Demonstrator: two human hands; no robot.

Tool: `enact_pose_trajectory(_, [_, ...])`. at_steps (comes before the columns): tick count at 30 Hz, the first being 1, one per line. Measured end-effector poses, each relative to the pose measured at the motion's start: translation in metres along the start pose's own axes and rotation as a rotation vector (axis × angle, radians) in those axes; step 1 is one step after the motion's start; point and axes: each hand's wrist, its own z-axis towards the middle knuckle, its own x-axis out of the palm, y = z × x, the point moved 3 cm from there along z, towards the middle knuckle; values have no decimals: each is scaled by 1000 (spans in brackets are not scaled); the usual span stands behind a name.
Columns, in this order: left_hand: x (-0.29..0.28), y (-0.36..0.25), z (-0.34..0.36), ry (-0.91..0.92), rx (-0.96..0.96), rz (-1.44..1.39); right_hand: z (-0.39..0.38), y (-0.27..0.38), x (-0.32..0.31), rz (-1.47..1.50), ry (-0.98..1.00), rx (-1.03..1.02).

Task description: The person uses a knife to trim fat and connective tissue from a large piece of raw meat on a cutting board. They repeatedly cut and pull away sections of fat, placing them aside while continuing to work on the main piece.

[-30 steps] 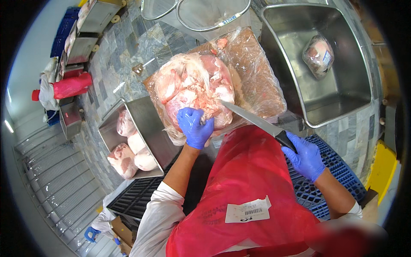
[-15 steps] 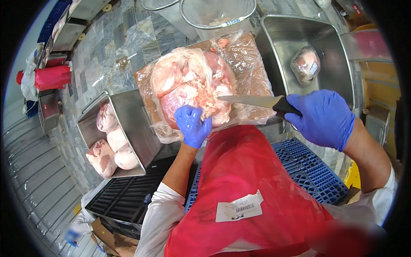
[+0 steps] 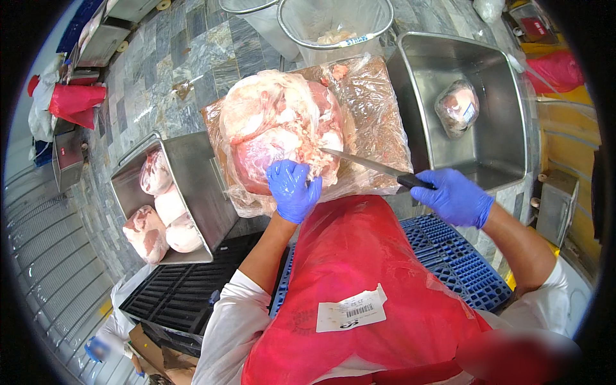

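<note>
A large piece of raw pinkish meat [image 3: 269, 109] lies on a brown board [image 3: 378, 115] covered with clear plastic. My left hand [image 3: 294, 189], in a blue glove, has its fingers curled onto the meat's near edge. My right hand [image 3: 459, 197], also gloved in blue, is closed on the black handle of a long knife [image 3: 369, 163]. The blade slants toward the upper left, its tip against loose scraps at the middle of the meat.
A steel tub [image 3: 218, 192] at left holds several meat pieces; another [image 3: 487, 154] at right holds a wrapped piece [image 3: 457, 109]. Hooped bags [image 3: 335, 29] stand beyond the board, pallets [image 3: 436, 247] below. Co-workers appear upper left [image 3: 74, 102], lower left [image 3: 109, 343] and far right [image 3: 555, 74].
My right hand with the knife rose, then dropped slightly, ending higher than a second ago with a flatter blade angle. The view has shifted, so the left tub now sits farther left.
</note>
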Motion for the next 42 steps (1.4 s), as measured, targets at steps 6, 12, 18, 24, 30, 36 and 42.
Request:
enact_pose_trajectory(6, [10,7,-5,4,-2,-3,1,-62,88,111,-376,-112])
enact_pose_trajectory(12, [5,4,0,-13,15,-6,27,-98,160,228,-525,-215])
enact_pose_trajectory(18, [-1,12,0,-2,76,9,5,-90,109,29,-523,-199])
enact_pose_trajectory(24, [-16,3,9,54,20,55,-17,-62,48,-266,-487,-375])
enact_pose_trajectory(30, [-7,-4,53,143,-189,484,-34,-16,23,-481,-446,-299])
enact_pose_trajectory(36, [-7,6,35,107,-465,328,-29,-8,29,-412,-315,-213])
enact_pose_trajectory(42, [0,17,40,-17,-476,297,-33,-23,53,-372,-315,-154])
